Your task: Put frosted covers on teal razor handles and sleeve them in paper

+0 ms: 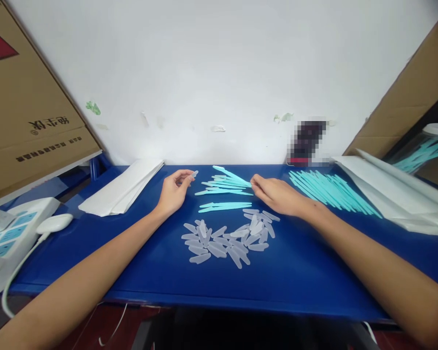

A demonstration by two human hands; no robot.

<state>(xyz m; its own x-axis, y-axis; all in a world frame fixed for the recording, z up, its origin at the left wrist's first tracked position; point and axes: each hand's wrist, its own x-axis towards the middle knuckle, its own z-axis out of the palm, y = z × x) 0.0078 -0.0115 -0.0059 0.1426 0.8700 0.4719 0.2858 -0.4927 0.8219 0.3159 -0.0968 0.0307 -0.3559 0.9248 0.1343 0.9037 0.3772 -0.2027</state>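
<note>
My left hand [173,190] pinches a translucent plastic cap [194,174] between thumb and fingertips. My right hand [279,193] is closed on the handle end of a turquoise eyebrow razor [229,173], its blade end pointing up and left, apart from the cap. Below it lies a loose bunch of turquoise razors [222,184], partly behind my right fingers. A few more razors [224,207] lie in a row nearer to me. Closer still, several translucent caps [217,249] are scattered in a curved heap on the blue table [263,287].
A pile of turquoise razors [328,192] lies to the right. White paper or bags [122,187] rest at left, more white sheets [397,194] at right. A power strip [25,228] with a cable, a cardboard box [32,92] and a clear tub [423,148] of razors flank the table.
</note>
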